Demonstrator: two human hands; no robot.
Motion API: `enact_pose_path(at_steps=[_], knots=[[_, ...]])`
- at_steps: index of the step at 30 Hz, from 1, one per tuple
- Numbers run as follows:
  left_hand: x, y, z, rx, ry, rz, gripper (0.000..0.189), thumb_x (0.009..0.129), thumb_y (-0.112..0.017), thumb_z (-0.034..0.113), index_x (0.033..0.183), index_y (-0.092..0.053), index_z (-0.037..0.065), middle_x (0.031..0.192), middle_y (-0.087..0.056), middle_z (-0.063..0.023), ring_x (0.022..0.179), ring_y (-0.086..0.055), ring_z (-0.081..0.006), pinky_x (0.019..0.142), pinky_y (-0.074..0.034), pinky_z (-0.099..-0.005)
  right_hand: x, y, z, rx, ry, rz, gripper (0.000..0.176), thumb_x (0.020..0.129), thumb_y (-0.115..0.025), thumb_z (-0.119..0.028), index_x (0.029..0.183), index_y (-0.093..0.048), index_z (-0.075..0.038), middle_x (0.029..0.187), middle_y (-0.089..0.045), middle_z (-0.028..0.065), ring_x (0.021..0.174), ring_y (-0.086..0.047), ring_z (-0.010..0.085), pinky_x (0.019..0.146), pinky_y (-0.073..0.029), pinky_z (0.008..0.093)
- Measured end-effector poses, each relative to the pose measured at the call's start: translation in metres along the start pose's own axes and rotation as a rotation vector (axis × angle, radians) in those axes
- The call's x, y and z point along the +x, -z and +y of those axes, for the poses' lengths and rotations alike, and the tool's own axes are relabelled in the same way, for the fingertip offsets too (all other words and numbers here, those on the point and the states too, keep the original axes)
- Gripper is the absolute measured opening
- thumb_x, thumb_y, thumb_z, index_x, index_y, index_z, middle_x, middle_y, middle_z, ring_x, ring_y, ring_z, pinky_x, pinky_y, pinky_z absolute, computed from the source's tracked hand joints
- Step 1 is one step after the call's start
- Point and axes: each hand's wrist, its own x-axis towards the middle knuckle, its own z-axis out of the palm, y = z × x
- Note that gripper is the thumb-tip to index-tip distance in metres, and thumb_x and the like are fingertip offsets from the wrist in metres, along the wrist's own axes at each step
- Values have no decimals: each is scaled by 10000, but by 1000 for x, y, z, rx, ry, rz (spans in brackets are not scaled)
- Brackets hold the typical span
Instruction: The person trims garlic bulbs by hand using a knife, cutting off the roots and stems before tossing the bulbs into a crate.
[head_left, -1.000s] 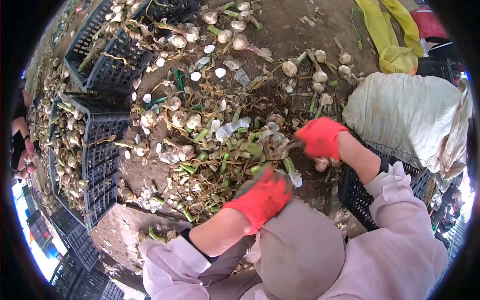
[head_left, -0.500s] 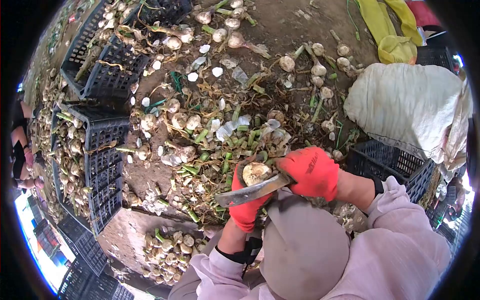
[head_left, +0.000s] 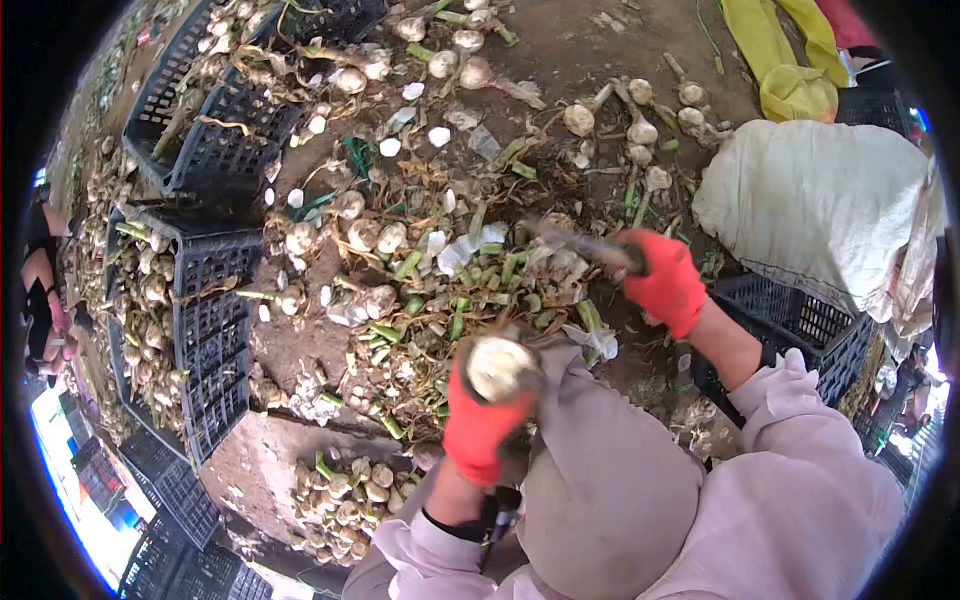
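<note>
The gloved left hand (head_left: 478, 425) grips a trimmed garlic bulb (head_left: 497, 367) cut-face up, while the right hand (head_left: 665, 282) clasps a blurred knife (head_left: 580, 243) over green stalk cuttings (head_left: 470, 285).

There were two red-gloved hands, a left hand (head_left: 478, 425) and a right hand (head_left: 665, 280), one knife (head_left: 580, 245), one held garlic bulb (head_left: 497, 368), one white sack (head_left: 810, 215), one yellow cloth (head_left: 785, 95), at least four black crates (head_left: 205, 340), and loose bulbs (head_left: 578, 120) beyond counting.
</note>
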Motion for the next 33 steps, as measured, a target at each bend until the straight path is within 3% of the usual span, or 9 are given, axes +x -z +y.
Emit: enact_pose_path(at_steps=[2,5,7,12,14,18,24,28,33], knots=[[9,37,10,-114,223,35,565,701,-705,10,1193,-429,-10,1000,-593,-98,849,-597,-162,763,-498,-270,5,1,13,257,-144,80,330,698,-607,-48,1027,-602,-24,818,-634,88,704,-579,137,645,-472,288],[9,153,-12,1029,454,39,857,618,-785,288,1305,-362,-1,1026,-605,-143,895,-602,-221,763,-502,-303,28,-14,63,339,-266,125,374,696,-599,-37,1070,-595,-22,835,-630,83,730,-552,105,667,-457,265],[-10,219,-9,1838,868,-689,847,673,-651,530,1286,-418,-6,1168,-561,-210,1100,-544,-298,922,-433,-365,41,-26,88,360,-319,90,419,695,-601,-47,1114,-587,-41,864,-635,92,759,-556,116,694,-454,265],[-28,201,6,1736,1140,-641,772,698,-603,561,1285,-467,78,1303,-464,-201,1192,-460,-347,999,-364,-397,64,-71,63,86,-150,-35,457,699,-613,-94,1154,-576,-106,876,-636,77,803,-576,151,746,-461,265],[-2,170,1,1526,855,-311,718,727,-610,520,1238,-503,27,1259,-502,-214,1171,-487,-321,984,-379,-375,70,-82,56,-111,53,34,407,704,-614,-93,1110,-591,-78,854,-629,76,810,-584,145,741,-470,275],[47,79,-15,235,461,-109,508,833,-630,303,1196,-503,-29,991,-608,-87,877,-600,-145,718,-485,-259,68,-78,46,963,-228,167,248,744,-638,-147,968,-584,-53,948,-594,74,823,-588,158,670,-494,313],[59,-27,-14,-463,-46,-197,401,828,-611,141,1186,-496,2,1069,-571,-88,973,-561,-171,831,-465,-281,-7,-53,-41,1625,-359,-255,280,759,-648,-158,1003,-570,-47,839,-611,57,721,-593,150,609,-495,299],[42,-12,-19,-445,-60,-159,589,762,-597,-26,1303,-372,42,1203,-493,-100,1092,-504,-190,870,-452,-303,-11,-45,-28,1119,-424,-468,343,717,-664,-9,1052,-588,4,972,-644,92,904,-592,124,793,-475,295],[26,8,-18,-200,14,-91,616,723,-588,-118,1273,-370,54,1189,-486,-93,1057,-513,-191,865,-459,-322,-4,-4,-41,125,227,-211,363,675,-658,-90,1033,-602,-82,883,-647,113,814,-635,221,707,-493,332]])
